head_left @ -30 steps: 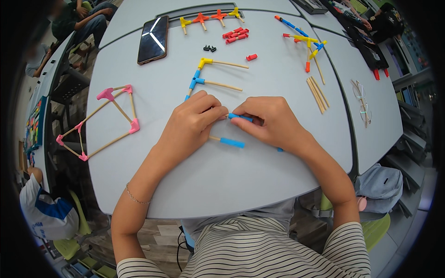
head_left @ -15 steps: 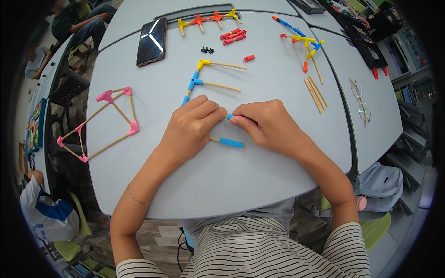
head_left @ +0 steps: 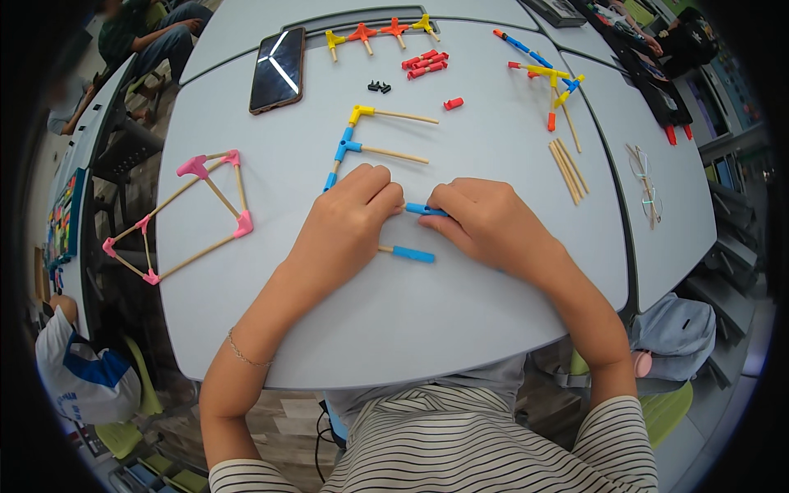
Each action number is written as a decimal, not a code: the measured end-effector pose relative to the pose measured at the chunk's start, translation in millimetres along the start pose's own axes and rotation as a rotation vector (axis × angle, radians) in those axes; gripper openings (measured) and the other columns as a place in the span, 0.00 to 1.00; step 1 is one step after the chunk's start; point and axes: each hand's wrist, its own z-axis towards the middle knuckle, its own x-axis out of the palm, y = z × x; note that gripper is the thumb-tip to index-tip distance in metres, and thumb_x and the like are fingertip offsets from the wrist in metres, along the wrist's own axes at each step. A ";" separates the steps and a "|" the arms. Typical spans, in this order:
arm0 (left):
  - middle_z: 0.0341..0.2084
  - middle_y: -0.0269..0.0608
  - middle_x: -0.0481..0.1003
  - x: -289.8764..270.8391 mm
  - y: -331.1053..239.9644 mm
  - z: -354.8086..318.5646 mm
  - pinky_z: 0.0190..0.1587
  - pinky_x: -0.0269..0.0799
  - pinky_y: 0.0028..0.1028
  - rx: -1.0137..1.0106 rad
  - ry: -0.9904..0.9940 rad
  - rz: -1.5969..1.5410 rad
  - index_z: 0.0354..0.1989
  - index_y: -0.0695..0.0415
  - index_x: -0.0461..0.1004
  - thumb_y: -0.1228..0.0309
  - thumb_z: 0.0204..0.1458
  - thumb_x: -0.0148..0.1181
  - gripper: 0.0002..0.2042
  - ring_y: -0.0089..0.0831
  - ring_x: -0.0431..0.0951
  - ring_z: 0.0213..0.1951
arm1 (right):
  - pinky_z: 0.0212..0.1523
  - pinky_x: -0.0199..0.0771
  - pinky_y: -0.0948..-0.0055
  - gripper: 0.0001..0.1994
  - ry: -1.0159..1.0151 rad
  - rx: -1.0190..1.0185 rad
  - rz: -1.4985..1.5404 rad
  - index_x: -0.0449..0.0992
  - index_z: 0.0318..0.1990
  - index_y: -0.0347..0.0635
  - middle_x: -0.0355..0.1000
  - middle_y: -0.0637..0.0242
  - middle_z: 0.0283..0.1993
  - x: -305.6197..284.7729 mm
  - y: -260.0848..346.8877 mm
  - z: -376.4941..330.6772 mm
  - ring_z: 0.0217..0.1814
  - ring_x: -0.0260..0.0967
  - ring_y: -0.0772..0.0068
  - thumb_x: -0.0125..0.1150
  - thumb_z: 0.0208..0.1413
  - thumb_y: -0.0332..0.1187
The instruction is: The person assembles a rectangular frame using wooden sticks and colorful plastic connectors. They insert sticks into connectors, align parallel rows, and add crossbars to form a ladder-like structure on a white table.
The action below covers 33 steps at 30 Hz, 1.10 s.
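My left hand [head_left: 349, 218] is closed, its fingertips pinching a wooden stick whose pale end barely shows. Between thumb and fingers, my right hand [head_left: 493, 218] grips a blue connector tube [head_left: 417, 209] at that stick's end. The left hand covers part of a frame of sticks and connectors lying on the table. Above that hand, a yellow elbow connector [head_left: 362, 113] and a blue T-shaped connector [head_left: 347, 146] each have a stick pointing right. Another blue tube [head_left: 413, 255] caps a stick emerging below the left hand.
A pink-jointed stick frame [head_left: 194, 167] lies left, a phone [head_left: 278, 72] far left. Red connectors [head_left: 426, 64], small black clips [head_left: 379, 86] and a multicoloured stick model [head_left: 552, 74] lie farther back. Loose sticks [head_left: 568, 171] and glasses [head_left: 646, 185] are right. Other people sit at the left.
My right hand has slid slightly right along the blue tube, so more of it shows between my hands. The left hand stays nearly in place. The whole view has shifted a little.
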 end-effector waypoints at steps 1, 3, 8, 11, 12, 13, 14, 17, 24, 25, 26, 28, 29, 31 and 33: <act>0.26 0.42 0.66 1.0 -0.8 0.1 0.31 0.70 0.34 0.004 0.006 0.012 0.29 0.63 0.71 0.83 0.46 0.65 0.08 0.39 0.72 0.29 | 0.29 0.72 0.61 0.13 -0.005 -0.010 0.005 0.67 0.30 0.40 0.69 0.61 0.22 0.7 0.2 0.1 0.27 0.72 0.58 0.70 0.51 0.31; 0.25 0.42 0.66 1.9 -1.2 0.5 0.32 0.69 0.34 0.003 0.012 0.010 0.29 0.63 0.69 0.84 0.46 0.64 0.08 0.39 0.72 0.29 | 0.28 0.71 0.60 0.13 -0.017 -0.032 0.018 0.67 0.30 0.40 0.68 0.61 0.21 2.7 -0.2 0.1 0.25 0.70 0.57 0.69 0.51 0.30; 0.26 0.42 0.66 3.6 -0.3 2.4 0.32 0.69 0.34 -0.013 0.014 0.003 0.28 0.63 0.68 0.85 0.45 0.64 0.09 0.40 0.72 0.30 | 0.26 0.71 0.60 0.11 0.010 0.052 0.124 0.69 0.27 0.38 0.69 0.59 0.19 3.1 -2.9 3.3 0.23 0.71 0.55 0.67 0.55 0.31; 0.26 0.43 0.66 1.6 0.1 3.8 0.33 0.70 0.34 -0.034 0.035 -0.018 0.29 0.63 0.69 0.85 0.46 0.64 0.09 0.40 0.72 0.30 | 0.26 0.71 0.60 0.11 0.005 0.091 0.161 0.72 0.27 0.37 0.71 0.58 0.18 4.3 -5.0 4.2 0.22 0.72 0.54 0.66 0.57 0.32; 0.26 0.43 0.66 0.0 -0.4 4.4 0.33 0.70 0.34 -0.046 0.040 -0.038 0.29 0.63 0.70 0.85 0.46 0.64 0.08 0.40 0.72 0.31 | 0.26 0.71 0.60 0.11 0.002 0.098 0.163 0.73 0.27 0.37 0.71 0.58 0.18 4.3 -5.4 4.5 0.22 0.73 0.53 0.66 0.57 0.32; 0.26 0.43 0.67 -1.7 -0.8 4.9 0.33 0.71 0.34 -0.059 0.045 -0.058 0.30 0.64 0.70 0.85 0.46 0.64 0.08 0.40 0.73 0.31 | 0.27 0.71 0.61 0.11 0.003 0.116 0.166 0.73 0.28 0.37 0.71 0.58 0.19 3.2 -4.0 4.9 0.23 0.73 0.54 0.66 0.57 0.32; 0.27 0.43 0.67 -3.3 -0.7 5.1 0.34 0.71 0.34 -0.064 0.050 -0.079 0.31 0.64 0.71 0.85 0.46 0.64 0.08 0.40 0.73 0.31 | 0.27 0.72 0.61 0.10 0.006 0.134 0.170 0.74 0.28 0.37 0.71 0.58 0.20 1.6 -1.2 4.9 0.23 0.72 0.54 0.66 0.56 0.32; 0.27 0.43 0.68 -7.1 1.4 4.4 0.34 0.71 0.34 -0.066 0.069 -0.105 0.32 0.64 0.73 0.85 0.46 0.65 0.08 0.39 0.73 0.32 | 0.29 0.72 0.62 0.09 -0.019 0.085 0.133 0.74 0.29 0.37 0.71 0.58 0.22 2.0 -1.3 5.1 0.27 0.72 0.56 0.68 0.54 0.32; 0.27 0.41 0.70 -4.1 5.6 1.0 0.34 0.71 0.34 0.014 0.059 -0.038 0.32 0.64 0.75 0.86 0.43 0.65 0.09 0.38 0.74 0.32 | 0.33 0.73 0.63 0.10 -0.080 -0.085 0.043 0.71 0.30 0.37 0.69 0.61 0.27 11.0 -4.0 2.4 0.33 0.70 0.60 0.70 0.50 0.28; 0.27 0.41 0.70 -3.5 6.0 0.7 0.33 0.71 0.33 0.020 0.053 -0.032 0.32 0.63 0.76 0.86 0.43 0.65 0.09 0.37 0.74 0.32 | 0.33 0.73 0.63 0.10 -0.081 -0.093 0.028 0.71 0.30 0.37 0.68 0.61 0.27 10.9 -3.9 2.1 0.32 0.70 0.60 0.70 0.50 0.28; 0.27 0.41 0.70 -3.1 6.4 0.1 0.33 0.71 0.33 0.020 0.052 -0.030 0.32 0.63 0.76 0.86 0.43 0.65 0.09 0.37 0.74 0.31 | 0.33 0.73 0.63 0.11 -0.083 -0.102 0.016 0.71 0.29 0.37 0.68 0.61 0.27 11.4 -3.7 1.8 0.32 0.70 0.60 0.70 0.50 0.28; 0.27 0.41 0.71 -2.2 6.8 -0.7 0.33 0.71 0.34 0.021 0.049 -0.026 0.32 0.63 0.76 0.86 0.42 0.65 0.09 0.37 0.74 0.31 | 0.33 0.73 0.64 0.11 -0.085 -0.120 -0.010 0.70 0.29 0.37 0.68 0.61 0.27 12.7 -4.0 1.5 0.32 0.70 0.60 0.70 0.50 0.28; 0.27 0.41 0.70 -2.6 6.9 -0.4 0.33 0.71 0.33 0.023 0.054 -0.025 0.32 0.63 0.76 0.86 0.43 0.65 0.09 0.37 0.74 0.31 | 0.33 0.73 0.64 0.11 -0.087 -0.128 -0.025 0.71 0.29 0.37 0.67 0.61 0.27 13.0 -4.7 1.6 0.32 0.69 0.60 0.70 0.50 0.28; 0.27 0.41 0.70 -3.8 7.4 0.0 0.33 0.71 0.33 0.024 0.063 -0.023 0.33 0.63 0.76 0.85 0.44 0.65 0.08 0.38 0.75 0.31 | 0.33 0.73 0.64 0.10 -0.093 -0.110 -0.009 0.72 0.29 0.37 0.67 0.61 0.27 12.8 -5.1 1.9 0.31 0.69 0.61 0.70 0.50 0.29; 0.29 0.41 0.72 -7.0 8.7 0.8 0.34 0.72 0.33 0.003 0.071 -0.050 0.35 0.63 0.77 0.84 0.46 0.65 0.08 0.37 0.75 0.32 | 0.32 0.73 0.64 0.10 -0.105 -0.064 0.054 0.73 0.30 0.37 0.67 0.61 0.28 11.8 -4.8 5.2 0.31 0.70 0.61 0.70 0.50 0.29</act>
